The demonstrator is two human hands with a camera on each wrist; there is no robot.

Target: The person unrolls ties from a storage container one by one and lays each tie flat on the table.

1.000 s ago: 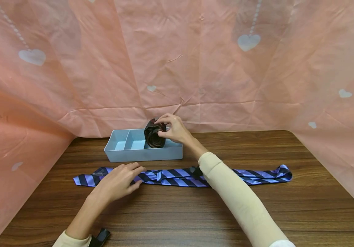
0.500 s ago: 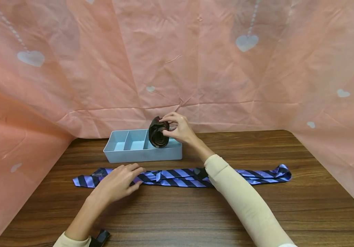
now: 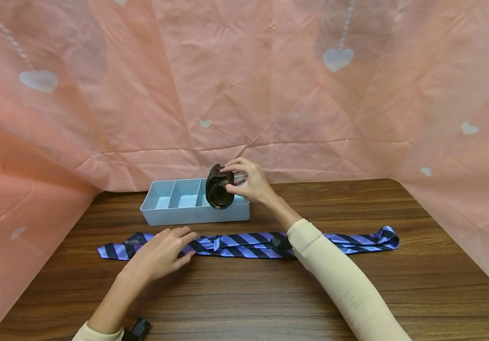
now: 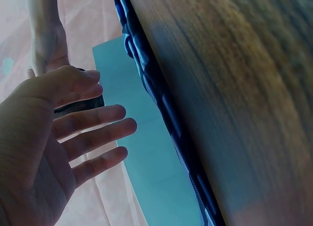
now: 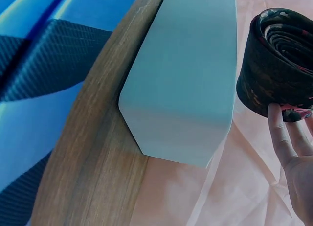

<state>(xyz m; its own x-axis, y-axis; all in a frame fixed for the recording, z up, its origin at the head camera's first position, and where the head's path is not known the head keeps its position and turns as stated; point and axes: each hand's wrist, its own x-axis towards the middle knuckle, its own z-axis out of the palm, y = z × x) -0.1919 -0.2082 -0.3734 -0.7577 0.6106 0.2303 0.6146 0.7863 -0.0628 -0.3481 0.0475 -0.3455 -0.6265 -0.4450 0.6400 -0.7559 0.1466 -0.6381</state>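
Observation:
A dark patterned necktie (image 3: 219, 195), wound into a roll, is held by my right hand (image 3: 252, 183) between thumb and fingers. It is over the right part of a light blue divided box (image 3: 193, 216). In the right wrist view the rolled necktie (image 5: 269, 74) shows its coiled layers and a bit of red pattern. My left hand (image 3: 162, 252) lies over the left part of a blue and black striped necktie (image 3: 248, 251), stretched lengthwise in front of the box. In the left wrist view the left hand's fingers (image 4: 98, 133) are spread and loosely bent, holding nothing.
The box's left and middle compartments (image 3: 186, 195) show bare bottoms; the right one is partly hidden by the roll and hand. A wooden table (image 3: 244, 293) carries everything. Pink cloth (image 3: 295, 104) with pale hearts hangs behind and at both sides.
My right hand has shifted the rolled necktie a little to the right over the box, then slightly lower. The left hand and the striped necktie stay in place.

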